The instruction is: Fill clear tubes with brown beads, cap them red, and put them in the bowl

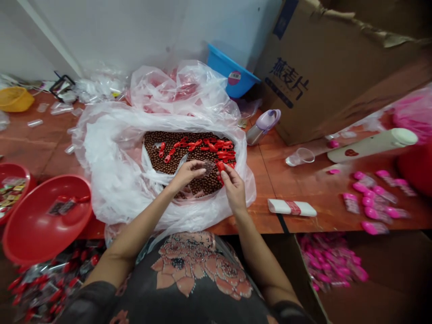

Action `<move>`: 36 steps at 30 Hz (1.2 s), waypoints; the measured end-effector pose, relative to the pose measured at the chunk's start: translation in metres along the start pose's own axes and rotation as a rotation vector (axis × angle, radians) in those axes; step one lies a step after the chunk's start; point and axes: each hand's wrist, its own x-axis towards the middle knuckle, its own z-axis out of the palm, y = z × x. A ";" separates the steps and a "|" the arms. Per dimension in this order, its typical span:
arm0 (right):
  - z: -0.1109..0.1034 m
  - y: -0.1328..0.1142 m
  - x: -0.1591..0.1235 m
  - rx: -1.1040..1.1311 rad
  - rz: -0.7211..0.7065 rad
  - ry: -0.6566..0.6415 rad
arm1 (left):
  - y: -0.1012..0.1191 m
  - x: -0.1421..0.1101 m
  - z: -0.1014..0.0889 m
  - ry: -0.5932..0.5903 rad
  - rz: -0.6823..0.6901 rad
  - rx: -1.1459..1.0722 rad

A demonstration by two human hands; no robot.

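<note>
A big clear plastic bag (111, 171) lies open on the red-brown table, filled with small brown balls (175, 148). Several red plastic pieces (216, 147) lie on top of them. My left hand (187, 174) hovers over the balls with its fingers pinched on a small clear packet (209, 167). Just right of it, my right hand (232, 186) pinches a red plastic piece (220, 165) next to the packet's edge.
Two red bowls (40, 225) sit at the left. Behind the bag are a blue basin (229, 72), a lilac-capped bottle (263, 126) and a cardboard box (330, 76). Pink packets (374, 202) lie at the right, with a box of them (330, 263) below the table edge.
</note>
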 end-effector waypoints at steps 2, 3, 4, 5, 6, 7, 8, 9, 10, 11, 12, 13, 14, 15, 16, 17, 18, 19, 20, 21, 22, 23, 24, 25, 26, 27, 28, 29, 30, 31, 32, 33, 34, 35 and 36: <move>0.000 -0.007 0.002 0.002 -0.015 -0.038 | 0.005 -0.020 -0.002 0.022 0.005 0.060; 0.001 -0.010 0.003 0.002 -0.021 -0.061 | 0.006 -0.029 -0.002 0.032 0.005 0.086; 0.001 -0.011 0.002 0.000 -0.029 -0.086 | 0.008 -0.037 -0.003 0.040 0.006 0.104; 0.003 -0.012 0.002 -0.003 -0.037 -0.111 | 0.008 -0.043 -0.003 0.047 0.008 0.113; 0.004 -0.013 0.000 -0.005 -0.045 -0.132 | 0.008 -0.049 -0.002 0.053 0.011 0.115; 0.005 -0.013 -0.001 -0.006 -0.053 -0.148 | 0.008 -0.053 -0.002 0.061 0.016 0.112; 0.007 -0.012 -0.003 -0.008 -0.060 -0.161 | 0.007 -0.057 -0.002 0.068 0.019 0.105; 0.008 -0.012 -0.004 -0.011 -0.064 -0.172 | 0.007 -0.060 -0.003 0.076 0.018 0.096; 0.008 -0.012 -0.005 -0.015 -0.067 -0.181 | 0.006 -0.063 -0.003 0.082 0.013 0.086; 0.008 -0.011 -0.007 -0.021 -0.071 -0.189 | 0.005 -0.066 -0.004 0.085 0.006 0.075; 0.008 -0.011 -0.008 -0.033 -0.083 -0.199 | 0.005 -0.069 -0.004 0.087 -0.002 0.066; 0.007 -0.012 -0.008 -0.058 -0.105 -0.209 | 0.005 -0.072 -0.005 0.085 -0.010 0.059; 0.006 -0.013 -0.009 -0.098 -0.137 -0.216 | 0.005 -0.074 -0.006 0.080 -0.016 0.055; 0.005 -0.014 -0.010 -0.153 -0.179 -0.219 | 0.005 -0.077 -0.006 0.073 -0.014 0.053; 0.004 -0.016 -0.011 -0.219 -0.229 -0.224 | 0.005 -0.079 -0.007 0.063 -0.006 0.053; 0.004 -0.018 -0.011 -0.291 -0.282 -0.230 | 0.004 -0.080 -0.008 0.055 0.008 0.055; 0.004 -0.020 -0.013 -0.359 -0.334 -0.238 | 0.003 -0.081 -0.008 0.050 0.025 0.061; 0.005 -0.023 -0.014 -0.421 -0.382 -0.249 | 0.002 -0.081 -0.008 0.046 0.043 0.071; 0.006 -0.025 -0.016 -0.476 -0.422 -0.262 | 0.000 -0.081 -0.008 0.046 0.058 0.082; 0.007 -0.026 -0.017 -0.529 -0.454 -0.272 | -0.001 -0.081 -0.008 0.046 0.067 0.095; 0.008 -0.028 -0.019 -0.580 -0.475 -0.285 | -0.002 -0.082 -0.008 0.047 0.072 0.105; 0.009 -0.029 -0.021 -0.624 -0.484 -0.305 | -0.003 -0.082 -0.008 0.050 0.076 0.113; 0.010 -0.030 -0.023 -0.659 -0.486 -0.332 | -0.003 -0.082 -0.007 0.054 0.079 0.118; 0.010 -0.030 -0.024 -0.684 -0.488 -0.363 | -0.003 -0.083 -0.007 0.060 0.078 0.118; 0.011 -0.031 -0.026 -0.697 -0.491 -0.389 | -0.002 -0.084 -0.006 0.068 0.076 0.112; 0.011 -0.031 -0.027 -0.703 -0.498 -0.407 | -0.002 -0.085 -0.006 0.075 0.074 0.100; 0.011 -0.030 -0.028 -0.705 -0.510 -0.411 | -0.001 -0.086 -0.005 0.080 0.071 0.085; 0.012 -0.029 -0.029 -0.708 -0.531 -0.403 | -0.001 -0.087 -0.005 0.082 0.069 0.070; 0.012 -0.028 -0.030 -0.712 -0.555 -0.392 | -0.001 -0.088 -0.005 0.084 0.067 0.059; 0.013 -0.027 -0.031 -0.719 -0.577 -0.384 | -0.001 -0.089 -0.005 0.087 0.065 0.055; 0.014 -0.025 -0.032 -0.730 -0.594 -0.379 | -0.002 -0.090 -0.005 0.093 0.065 0.059; 0.016 -0.023 -0.033 -0.743 -0.606 -0.381 | -0.003 -0.091 -0.004 0.101 0.067 0.067; 0.017 -0.021 -0.034 -0.758 -0.612 -0.386 | -0.003 -0.091 -0.004 0.111 0.072 0.075; 0.018 -0.019 -0.035 -0.773 -0.614 -0.391 | -0.004 -0.091 -0.003 0.120 0.078 0.080; 0.019 -0.017 -0.035 -0.787 -0.615 -0.396 | -0.005 -0.092 -0.002 0.126 0.086 0.078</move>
